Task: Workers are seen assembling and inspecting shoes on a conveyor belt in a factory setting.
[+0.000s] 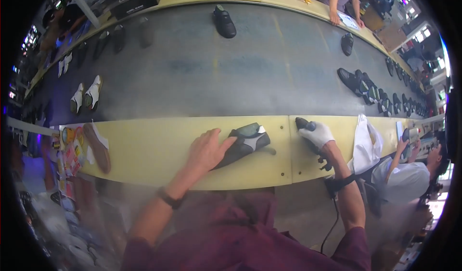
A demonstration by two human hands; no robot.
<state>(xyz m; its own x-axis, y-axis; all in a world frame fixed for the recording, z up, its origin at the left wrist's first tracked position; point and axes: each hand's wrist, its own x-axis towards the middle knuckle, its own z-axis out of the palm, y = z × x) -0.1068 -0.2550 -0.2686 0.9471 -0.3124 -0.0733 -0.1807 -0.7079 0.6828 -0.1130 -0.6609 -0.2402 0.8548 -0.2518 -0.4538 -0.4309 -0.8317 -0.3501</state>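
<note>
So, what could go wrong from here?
The dark shoe might slide or twist: the left hand lies over one end only, leaving the other unheld on the bench.

The dark cord hanging by the right forearm could snag if the gloved right hand, gripping a dark object, moves far.

The white cloth, close to that arm, might get dragged if the elbow swings outward.

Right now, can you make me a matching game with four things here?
1. left hand
2. right hand
3. brown shoe
4. cloth

A. white, lying right of both hands
B. toward the left end of the bench
C. bare, resting on a dark shoe
D. gloved in white

Pairs: 1-C, 2-D, 3-B, 4-A
</note>
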